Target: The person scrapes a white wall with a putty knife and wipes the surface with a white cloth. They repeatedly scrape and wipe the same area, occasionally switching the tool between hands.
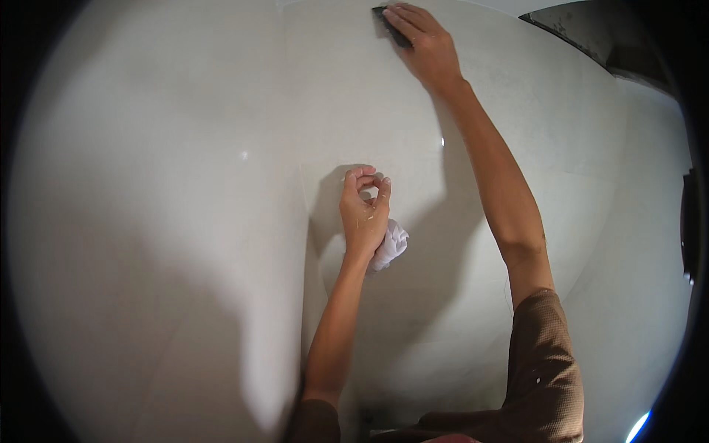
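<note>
My right hand (427, 49) is stretched up to the top of the view, its fingers closed over a dark flat block-like tool (392, 27) that lies against the pale wall surface (354, 99). Lower and to the left, my left hand (365, 206) is raised with its fingers and thumb curled into a loose ring, nothing visible between them. Light specks dot its skin. A crumpled white cloth or paper (392, 243) shows just right of the left wrist; whether the hand touches it cannot be told.
A vertical inside corner runs left of my left hand, with another pale wall (166, 166) beyond it. At the upper right is a dark-edged opening or recess (587, 39). A dark object (688, 227) stands at the far right edge, and a bright light (638, 426) glows at the lower right.
</note>
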Motion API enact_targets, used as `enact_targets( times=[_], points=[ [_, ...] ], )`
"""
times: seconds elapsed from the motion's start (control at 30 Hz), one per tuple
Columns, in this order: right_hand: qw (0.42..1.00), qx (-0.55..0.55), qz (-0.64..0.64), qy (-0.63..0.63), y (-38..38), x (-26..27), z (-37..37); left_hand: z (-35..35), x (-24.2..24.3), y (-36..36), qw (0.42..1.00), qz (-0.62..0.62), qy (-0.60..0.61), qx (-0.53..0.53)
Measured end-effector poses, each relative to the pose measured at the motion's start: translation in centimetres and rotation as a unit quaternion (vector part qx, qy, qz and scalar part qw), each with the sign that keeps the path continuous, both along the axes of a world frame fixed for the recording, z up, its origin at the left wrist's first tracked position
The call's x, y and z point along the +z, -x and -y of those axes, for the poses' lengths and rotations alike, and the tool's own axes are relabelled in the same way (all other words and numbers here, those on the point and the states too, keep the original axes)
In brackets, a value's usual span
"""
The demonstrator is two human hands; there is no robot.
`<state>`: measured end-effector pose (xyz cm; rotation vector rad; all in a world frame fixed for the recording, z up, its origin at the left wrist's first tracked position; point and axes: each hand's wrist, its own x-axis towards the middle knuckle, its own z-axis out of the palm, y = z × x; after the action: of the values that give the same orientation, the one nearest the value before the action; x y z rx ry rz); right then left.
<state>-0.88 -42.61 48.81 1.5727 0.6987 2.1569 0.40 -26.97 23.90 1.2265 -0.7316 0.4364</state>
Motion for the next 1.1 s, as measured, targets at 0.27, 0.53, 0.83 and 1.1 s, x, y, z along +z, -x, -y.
enact_targets(
  times=[0.27, 0.53, 0.83, 1.1],
  points=[
    [0.999, -0.011, 0.015, -0.039, -1.7, 2.0, -2.1, 0.1, 0.1, -0.2, 1.000, 0.008, 0.002, 0.013],
    [0.998, 0.023, -0.021, -0.062, -2.3, 2.7, -2.4, 0.3, -0.1, -0.3, 1.000, 0.014, 0.015, 0.019],
    [0.999, 0.032, 0.007, -0.032, -2.9, 2.9, -2.7, 0.2, 0.0, -0.5, 1.000, 0.004, 0.012, 0.014],
    [0.999, 0.034, 0.011, -0.027, -3.3, 2.9, -2.9, 0.2, 0.2, -0.5, 0.999, 0.022, 0.011, 0.029]
  ],
)
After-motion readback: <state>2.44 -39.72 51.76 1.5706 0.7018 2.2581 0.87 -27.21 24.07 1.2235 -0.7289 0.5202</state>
